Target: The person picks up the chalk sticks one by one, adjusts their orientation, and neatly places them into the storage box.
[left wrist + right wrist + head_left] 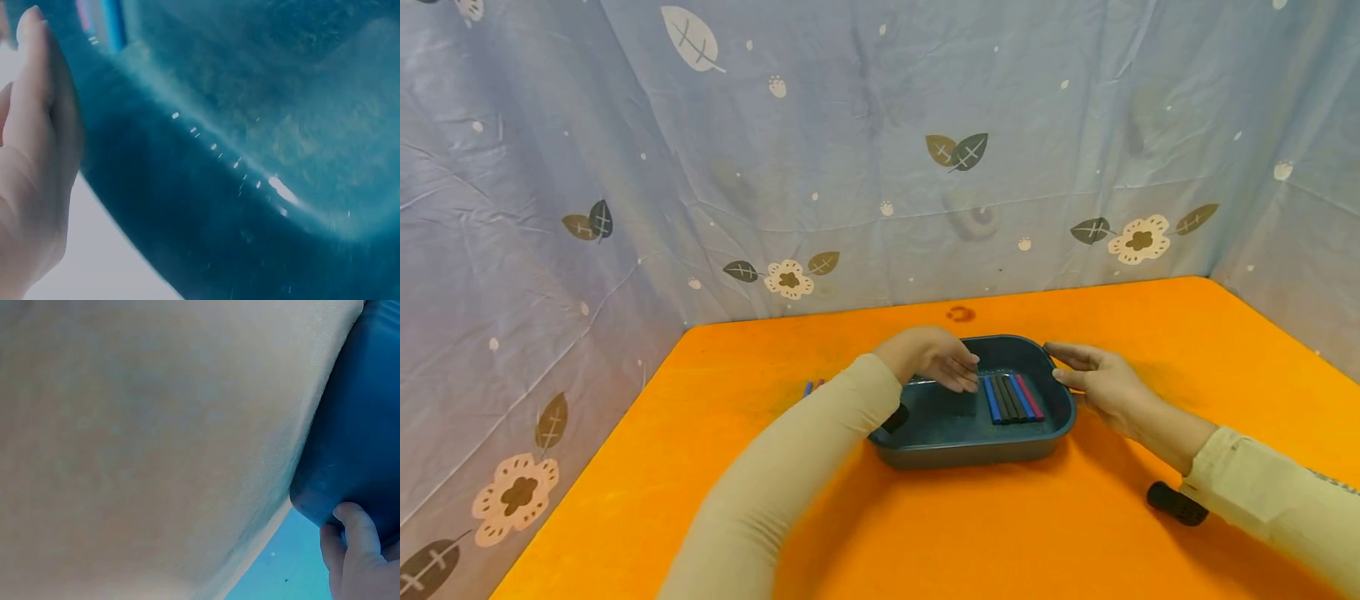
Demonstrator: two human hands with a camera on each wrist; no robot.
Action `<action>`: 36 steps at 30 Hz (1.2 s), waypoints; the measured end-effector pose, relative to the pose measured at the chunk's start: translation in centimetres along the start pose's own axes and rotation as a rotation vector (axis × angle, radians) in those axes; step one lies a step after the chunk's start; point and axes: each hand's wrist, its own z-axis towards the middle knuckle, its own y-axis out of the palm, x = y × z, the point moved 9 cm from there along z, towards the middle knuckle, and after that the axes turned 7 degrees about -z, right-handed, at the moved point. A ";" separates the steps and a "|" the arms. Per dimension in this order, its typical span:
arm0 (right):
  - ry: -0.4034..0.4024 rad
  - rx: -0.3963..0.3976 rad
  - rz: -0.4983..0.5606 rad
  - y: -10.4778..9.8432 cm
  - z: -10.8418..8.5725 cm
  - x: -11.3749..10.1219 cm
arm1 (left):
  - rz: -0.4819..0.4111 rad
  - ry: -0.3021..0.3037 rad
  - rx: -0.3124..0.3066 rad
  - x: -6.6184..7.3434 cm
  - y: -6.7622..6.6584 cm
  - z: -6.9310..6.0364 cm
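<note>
A dark teal rectangular tray point(962, 454) with rounded corners stands on the orange surface. Inside it, at the right end, several slim pens, apparently markers point(1013, 400), lie side by side in blue, black and pink. My left hand point(934, 358) hangs over the left part of the tray, fingers fairly straight, holding nothing visible. In the left wrist view that hand point(34, 150) appears beside the tray's rim. At the right end, my right hand point(1105, 387) holds the tray's edge with thumb and fingers. The right wrist view has its thumb on the tray's wall point(350, 444).
Behind my left sleeve point(805, 442), the tips of a blue and a reddish pen point(808, 388) show on the table point(760, 358). A small brown ring mark point(961, 314) is beyond the tray. Patterned curtain point(880, 167) encloses the back and sides.
</note>
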 end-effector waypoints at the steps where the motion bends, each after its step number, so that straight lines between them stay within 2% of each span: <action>1: 0.001 0.000 -0.001 0.0 0.0 0.0 | 0.001 0.007 -0.010 0.2 -0.2 -0.4; 10: 0.000 -0.004 -0.017 0.0 0.0 0.0 | -0.040 0.090 -0.009 1.3 -2.1 -3.8; 15: 0.003 -0.006 -0.020 0.0 -0.1 0.1 | -0.039 0.108 -0.005 0.7 -3.1 -5.1; 19: 0.003 -0.003 -0.014 0.0 -0.1 0.0 | -0.050 0.125 0.028 -0.1 -4.5 -6.1; 25: 0.003 -0.001 -0.018 -0.1 -0.1 -0.1 | -0.070 0.139 0.071 -1.2 -6.5 -7.0; 36: -0.003 -0.015 -0.012 0.0 0.0 0.0 | -0.082 0.162 0.106 -3.0 -8.8 -7.6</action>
